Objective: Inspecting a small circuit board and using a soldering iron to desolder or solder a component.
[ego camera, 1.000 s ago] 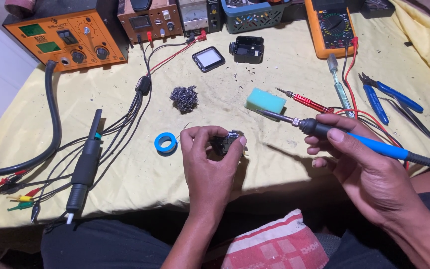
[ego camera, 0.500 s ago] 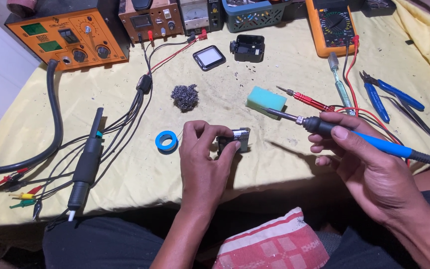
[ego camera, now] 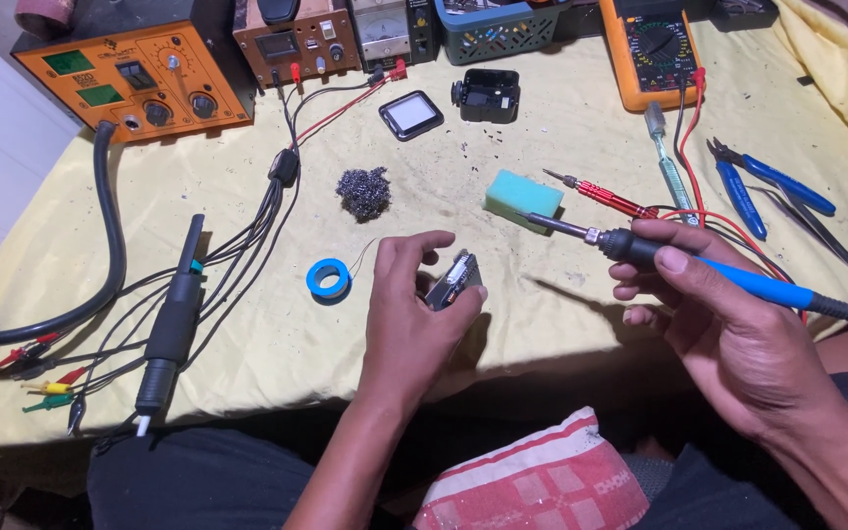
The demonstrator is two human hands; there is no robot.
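Circuit board [ego camera: 455, 282], small, pinched in left hand [ego camera: 410, 312] fingers; blue-handled soldering iron [ego camera: 684, 263] gripped in right hand [ego camera: 728, 329], tip beside green sponge [ego camera: 522, 193]

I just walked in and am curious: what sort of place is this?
Probably a small electronics repair bench: an orange soldering station, an orange multimeter, and a soldering iron in the right hand.
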